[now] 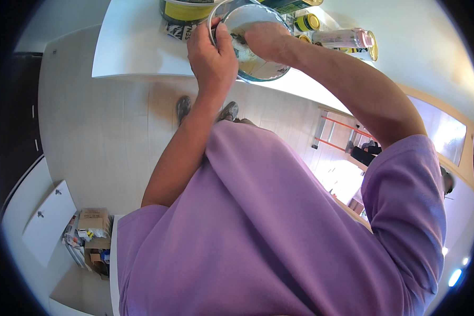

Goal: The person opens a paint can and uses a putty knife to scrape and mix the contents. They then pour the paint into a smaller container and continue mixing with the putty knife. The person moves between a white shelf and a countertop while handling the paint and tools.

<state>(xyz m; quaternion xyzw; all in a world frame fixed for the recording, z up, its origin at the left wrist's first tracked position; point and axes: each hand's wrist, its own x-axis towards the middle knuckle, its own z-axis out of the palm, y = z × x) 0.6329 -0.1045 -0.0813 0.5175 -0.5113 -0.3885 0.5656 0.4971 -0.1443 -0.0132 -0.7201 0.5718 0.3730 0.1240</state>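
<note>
A round, clear-walled container [263,80] with whitish smears inside stands at the near edge of the white counter [131,52]. My left hand [213,58] is closed on its left side, thumb uppermost, where a pale curved rim shows. My right hand [268,42] reaches down into the container from the right, its fingers bunched together near a dark patch on the whitish inside. What those fingers hold, if anything, is hidden.
A large tub with a yellow-green band [187,11] stands behind my left hand on printed paper. Right of the container are a small yellow-lidded can [307,22] and a clear pink-capped bottle [342,38]. Cardboard boxes [95,221] sit in an open low cabinet at lower left.
</note>
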